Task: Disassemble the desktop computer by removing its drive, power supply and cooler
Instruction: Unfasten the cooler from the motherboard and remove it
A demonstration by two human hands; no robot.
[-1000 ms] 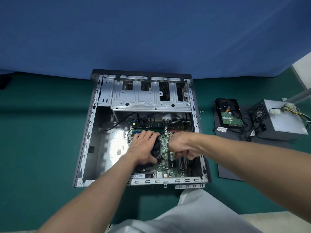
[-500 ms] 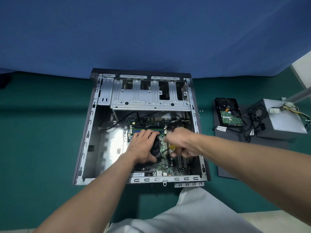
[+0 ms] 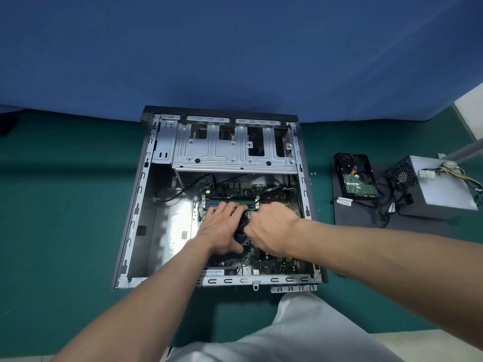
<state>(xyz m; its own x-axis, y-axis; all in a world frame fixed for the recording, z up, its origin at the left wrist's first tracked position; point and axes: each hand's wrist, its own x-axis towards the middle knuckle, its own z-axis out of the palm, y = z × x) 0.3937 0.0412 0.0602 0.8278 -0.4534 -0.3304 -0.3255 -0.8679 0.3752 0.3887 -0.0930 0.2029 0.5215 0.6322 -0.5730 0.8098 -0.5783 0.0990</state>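
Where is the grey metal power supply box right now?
Head view: the grey metal power supply box sits far right, beside the black hard drive, outside the open grey computer case.

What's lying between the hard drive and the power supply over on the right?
In the head view, a tangle of black cables lies between the hard drive and the power supply, over the dark panel.

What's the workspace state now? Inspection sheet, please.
Surface: green table; dark side panel lies right of the case.
Job's things: drive on the panel, power supply beside it; cooler in the open case.
Clutter: small screws beside the case.
Hands: left hand rests flat on cooler; right hand curled beside it, blurred, contents unclear.
Cables: black leads in case; supply's wire bundle loose.
Surroundings: blue backdrop.
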